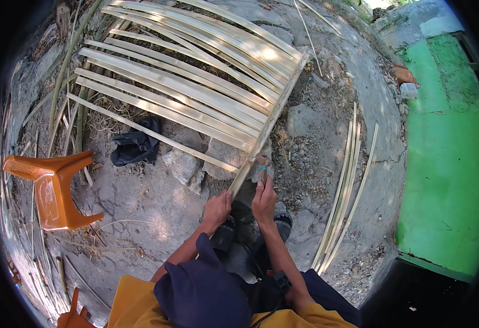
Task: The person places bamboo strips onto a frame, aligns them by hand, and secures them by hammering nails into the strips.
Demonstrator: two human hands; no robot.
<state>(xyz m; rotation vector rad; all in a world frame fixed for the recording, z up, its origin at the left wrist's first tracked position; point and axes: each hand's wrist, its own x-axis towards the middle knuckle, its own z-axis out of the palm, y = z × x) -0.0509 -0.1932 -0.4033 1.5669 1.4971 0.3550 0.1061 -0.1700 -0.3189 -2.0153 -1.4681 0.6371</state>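
Observation:
My left hand (217,209) is closed on the near end of a long bamboo crosspiece (276,116). In my right hand (263,201) is a small hammer (263,166), its head beside the crosspiece close to the slat nearest me. From the crosspiece, several pale split bamboo slats (187,94) run off to the far left, roughly side by side with uneven gaps. The nearest slat (152,133) stands apart from the others, and its right end meets the crosspiece. Whether a nail is there is too small to tell.
Loose bamboo strips (344,188) lie to my right. Rocks (185,168) and a black plastic bag (134,143) are under and beside the slats. An orange plastic chair (56,191) lies tipped at left, near bamboo poles (67,82). A green wall (441,175) stands at right.

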